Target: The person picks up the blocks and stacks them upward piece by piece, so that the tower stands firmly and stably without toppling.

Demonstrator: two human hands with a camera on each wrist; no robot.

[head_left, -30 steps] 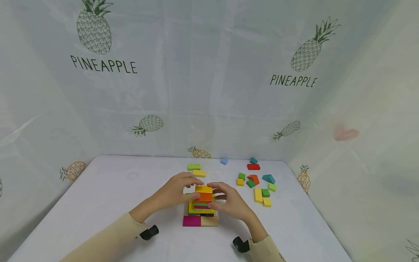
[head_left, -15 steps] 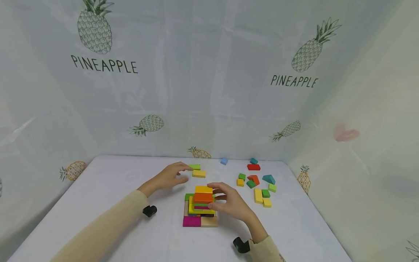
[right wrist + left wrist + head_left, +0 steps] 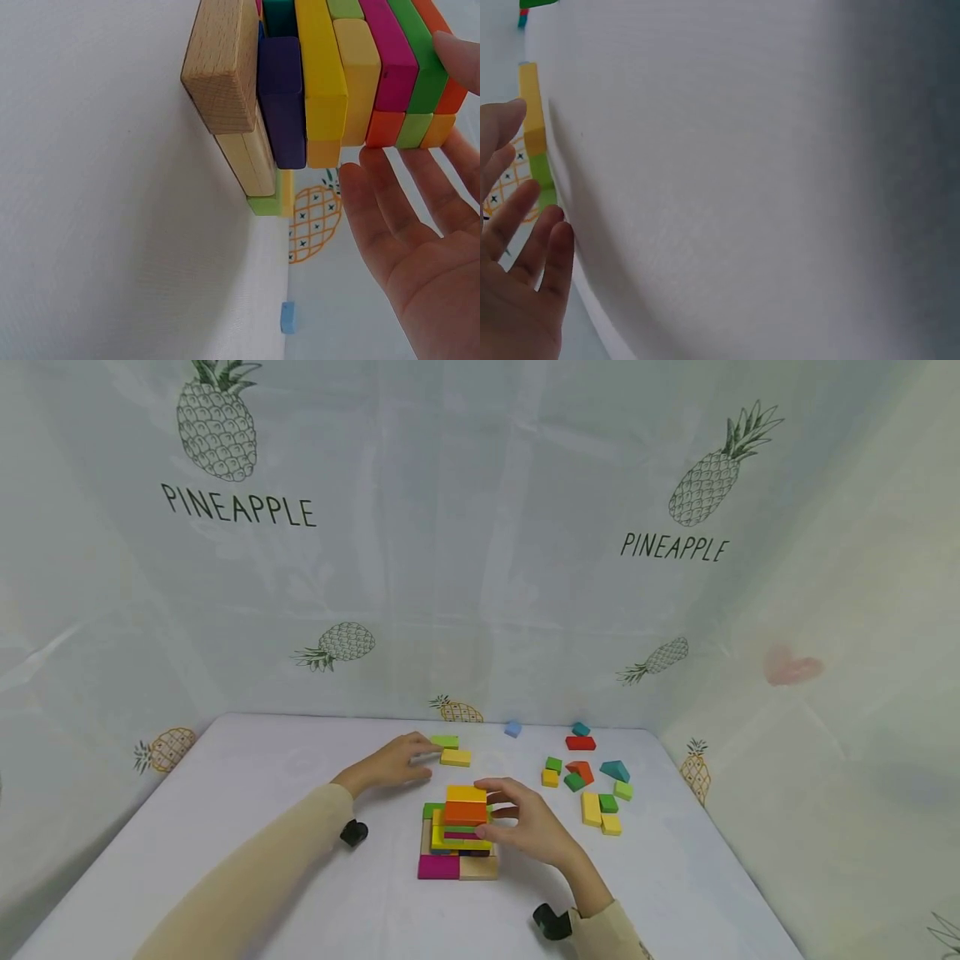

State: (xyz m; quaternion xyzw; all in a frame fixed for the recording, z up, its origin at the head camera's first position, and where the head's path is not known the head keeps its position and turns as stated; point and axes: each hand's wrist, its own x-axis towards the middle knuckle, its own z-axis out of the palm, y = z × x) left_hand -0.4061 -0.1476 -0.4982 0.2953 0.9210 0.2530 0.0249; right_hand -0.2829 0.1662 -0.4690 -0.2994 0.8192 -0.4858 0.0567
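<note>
Pineapple-printed fabric (image 3: 480, 568) backs the white table (image 3: 270, 760). Just beyond the left hand (image 3: 392, 764), fingers spread, lie a lime-green block (image 3: 447, 741) and a yellow block (image 3: 457, 758); the right hand (image 3: 531, 822) curls thumb and fingers around the upper tiers of a multicoloured block tower (image 3: 465, 814) to its left.

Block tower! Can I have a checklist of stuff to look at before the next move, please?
1. Block tower standing up: ok.
2. Right hand by the tower: ok, it curls round the upper right side.
3. Right hand's hold firm: cannot tell.
4. Left hand holding a block: not ok, it grips none.
5. Left hand close to the lime block: ok, though touching or not is unclear.
6. Nothing stacked on the lime block or the yellow block: ok.
</note>
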